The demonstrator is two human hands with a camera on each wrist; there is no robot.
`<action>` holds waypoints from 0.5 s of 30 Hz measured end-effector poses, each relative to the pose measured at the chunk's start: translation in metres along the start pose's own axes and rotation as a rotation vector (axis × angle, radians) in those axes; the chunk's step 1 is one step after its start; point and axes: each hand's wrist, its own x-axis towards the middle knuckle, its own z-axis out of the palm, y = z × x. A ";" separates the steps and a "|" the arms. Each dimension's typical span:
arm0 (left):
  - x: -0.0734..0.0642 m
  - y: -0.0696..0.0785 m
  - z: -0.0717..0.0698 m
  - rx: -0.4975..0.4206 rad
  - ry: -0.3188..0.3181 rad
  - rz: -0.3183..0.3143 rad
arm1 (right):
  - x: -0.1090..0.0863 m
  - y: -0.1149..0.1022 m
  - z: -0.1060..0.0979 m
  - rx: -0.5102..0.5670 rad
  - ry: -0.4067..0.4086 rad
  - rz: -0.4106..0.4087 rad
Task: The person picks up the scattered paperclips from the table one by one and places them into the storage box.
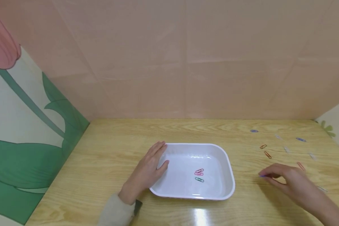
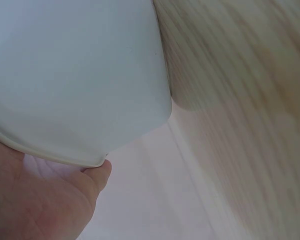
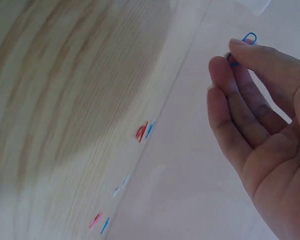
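Observation:
A white tray stands on the wooden table, with pink paper clips and a green paper clip on its floor. My left hand rests over the tray's left rim, fingers stretched along it and thumb extended over the inside. From the left wrist, the tray's outer wall fills much of the view, with a fingertip touching the rim. To the right of the tray, my right hand pinches a blue paper clip between thumb and fingertips, above the table; one end of the clip sticks out.
Several loose paper clips lie at the table's right: blue ones, red ones, pale ones and a pinkish-red one. A plain pinkish sheet rises behind the table, and a flower-patterned panel borders its left side.

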 end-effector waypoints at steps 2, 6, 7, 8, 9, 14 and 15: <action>0.000 0.000 0.000 0.001 0.002 0.005 | 0.005 -0.004 -0.001 -0.033 0.001 -0.016; 0.000 0.000 0.000 0.001 0.003 0.005 | 0.013 -0.012 -0.002 -0.060 0.003 -0.013; 0.000 0.000 0.000 0.001 0.003 0.004 | 0.015 -0.014 -0.002 -0.058 0.008 -0.016; 0.000 0.000 0.000 -0.001 0.002 0.003 | 0.017 -0.016 -0.002 -0.052 0.012 -0.026; 0.000 0.000 0.000 -0.003 0.002 0.003 | 0.019 -0.018 -0.001 -0.052 0.017 -0.038; 0.000 0.000 0.000 -0.009 0.001 0.004 | 0.030 -0.030 0.003 -0.012 0.018 -0.075; 0.000 -0.001 0.000 -0.009 0.001 0.005 | 0.033 -0.033 0.003 -0.008 0.018 -0.081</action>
